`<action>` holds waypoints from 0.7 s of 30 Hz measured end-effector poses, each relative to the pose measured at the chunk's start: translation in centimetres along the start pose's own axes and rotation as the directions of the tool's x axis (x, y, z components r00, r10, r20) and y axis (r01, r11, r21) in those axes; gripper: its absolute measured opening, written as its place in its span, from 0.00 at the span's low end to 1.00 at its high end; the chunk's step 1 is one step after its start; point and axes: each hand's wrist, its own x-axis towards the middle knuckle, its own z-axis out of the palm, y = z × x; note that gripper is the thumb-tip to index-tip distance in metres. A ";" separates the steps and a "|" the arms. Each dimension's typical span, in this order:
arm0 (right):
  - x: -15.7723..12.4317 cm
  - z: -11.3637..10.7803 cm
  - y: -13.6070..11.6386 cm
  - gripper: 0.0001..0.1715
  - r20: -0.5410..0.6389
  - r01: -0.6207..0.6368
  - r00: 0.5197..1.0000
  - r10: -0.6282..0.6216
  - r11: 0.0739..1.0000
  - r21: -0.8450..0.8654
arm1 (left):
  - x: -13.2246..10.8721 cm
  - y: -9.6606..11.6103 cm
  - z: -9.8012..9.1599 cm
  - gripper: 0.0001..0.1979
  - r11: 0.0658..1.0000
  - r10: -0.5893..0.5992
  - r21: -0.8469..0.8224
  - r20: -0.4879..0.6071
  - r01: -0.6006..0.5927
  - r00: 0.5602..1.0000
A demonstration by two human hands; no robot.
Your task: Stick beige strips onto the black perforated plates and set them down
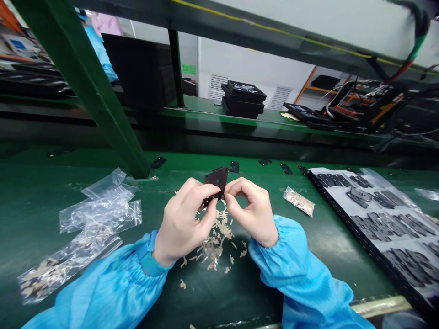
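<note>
My left hand (188, 217) grips a thin black plastic part (217, 179) between thumb and fingers, tilted up above the bench. At the part's lower right edge is my right hand (252, 210), its thumb and index finger pinched together. Whatever lies in that pinch is too small to make out. Beneath both hands, small beige cut pieces (222, 228) are scattered loosely on the green bench top (240, 292). Blue sleeves cover both forearms.
Clear plastic bags (103, 214) with small pieces lie at left. A filled small bag (299, 201) sits right of my hands. Beyond it, a tray (346, 219) holds rows of black parts. Several black parts (234, 167) line the back. A green post (92, 100) rises at left.
</note>
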 end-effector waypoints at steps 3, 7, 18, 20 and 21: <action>-0.1 0.0 0.0 0.09 0.001 0.008 1.000 -0.008 1.000 -0.018 | -0.1 0.1 0.0 0.14 1.000 0.016 0.017 0.004 -0.016 1.000; -0.2 -0.1 -0.1 0.09 0.012 0.033 0.999 -0.033 0.999 -0.012 | 0.0 0.3 -0.2 0.14 1.000 -0.007 0.016 0.008 0.007 1.000; 0.3 -0.5 -0.1 0.07 0.113 -0.064 0.993 0.042 0.979 0.194 | 0.2 0.3 -0.6 0.15 0.996 -0.053 -0.065 0.010 0.054 0.999; 0.3 -0.5 -0.1 0.07 0.111 -0.067 0.993 0.045 0.977 0.201 | 0.2 0.3 -0.7 0.15 0.994 -0.065 -0.090 0.017 0.066 0.998; 0.2 -0.5 -0.1 0.07 0.106 -0.063 0.993 0.042 0.978 0.198 | 0.2 0.3 -0.7 0.15 0.992 -0.073 -0.102 0.022 0.074 0.997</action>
